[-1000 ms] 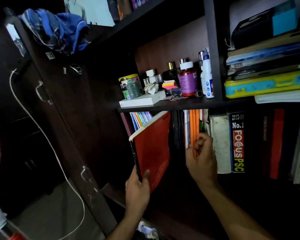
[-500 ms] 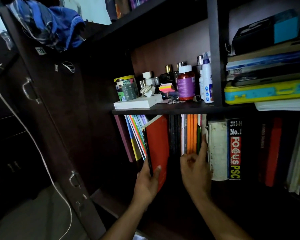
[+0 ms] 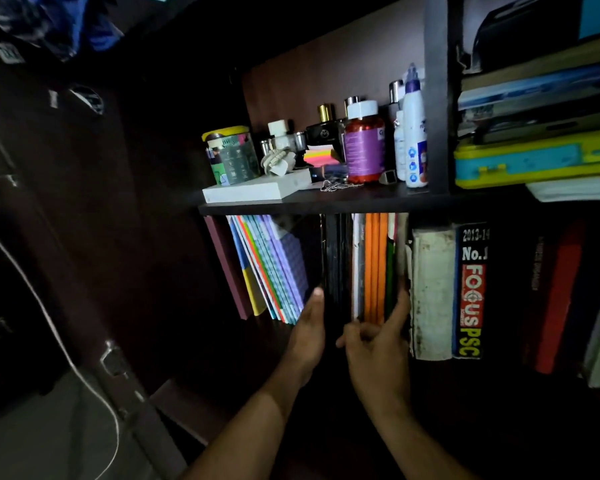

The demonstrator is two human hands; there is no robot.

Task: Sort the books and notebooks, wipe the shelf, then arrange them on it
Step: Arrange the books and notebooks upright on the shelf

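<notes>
The red-covered notebook that was tilting out of the row a moment ago is no longer showing its cover — it is now sitting upright among the dark spines [image 3: 336,258], only its edge facing out, so the sliding-in appears to be finishing. The left hand [image 3: 309,336] is pressing with straight fingers against the front edge of those dark spines, just beside the leaning pastel notebooks [image 3: 274,268]; it is gripping nothing. The right hand [image 3: 374,344] is lying close beside it, fingers extended upward between the orange notebooks [image 3: 374,268] and the thick white book [image 3: 432,292], thumb pointing left, apparently holding the row apart; whether it is pinching a spine cannot be told in the dim light. The books and notebooks are all standing on the lower shelf, beneath the upper shelf board [image 3: 326,202] carrying the orange pill bottle [image 3: 364,147] and white box [image 3: 257,192]. Judged from this, arranging is well advanced here — the leaning pastel group likely needing straightening next.
</notes>
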